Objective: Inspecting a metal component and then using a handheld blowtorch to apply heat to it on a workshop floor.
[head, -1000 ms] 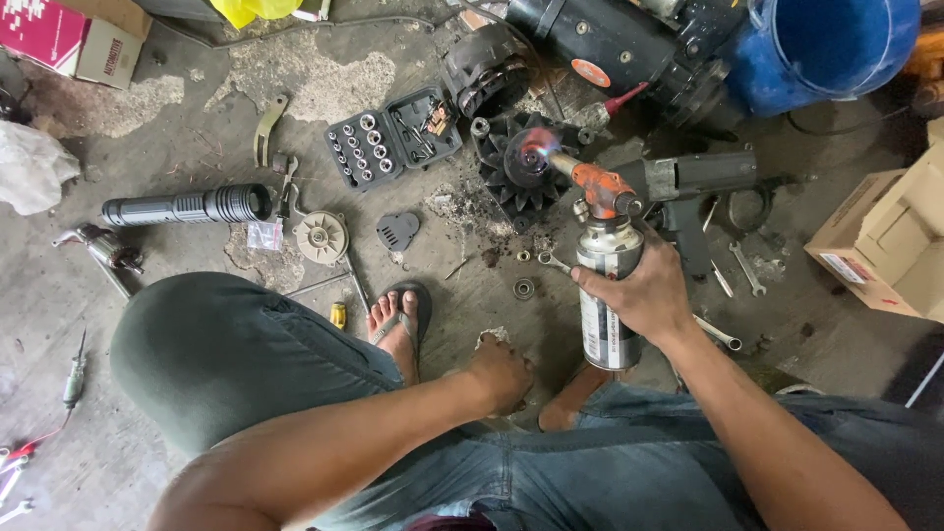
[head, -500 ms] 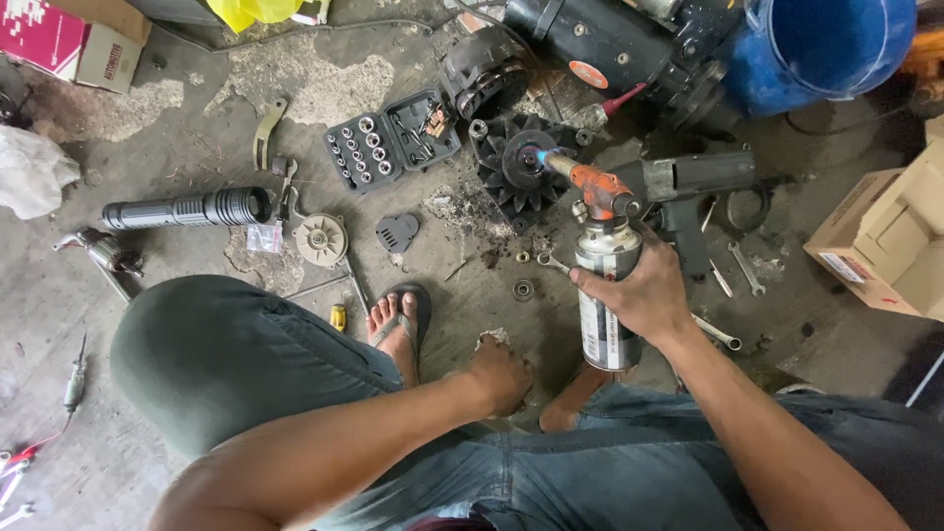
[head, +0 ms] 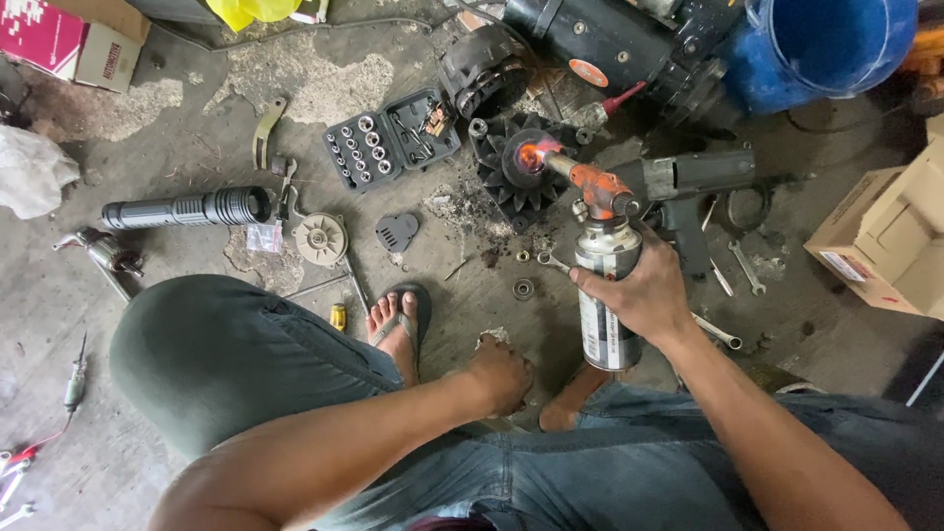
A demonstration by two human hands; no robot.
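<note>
While the right hand (head: 644, 290) wraps tightly around a silver gas canister (head: 605, 295), its orange torch head (head: 600, 189) throws a flame onto the black finned part (head: 516, 162) lying on the concrete floor (head: 197, 118). The left hand (head: 500, 372) rests curled into a loose fist on the floor between two sandalled feet, near an open socket set (head: 391, 138).

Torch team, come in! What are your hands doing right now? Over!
Right hand gripping gas torch, flame on black finned part. Left hand down on the floor by the foot, holding nothing visible. Wrenches and socket set lie close around.
</note>
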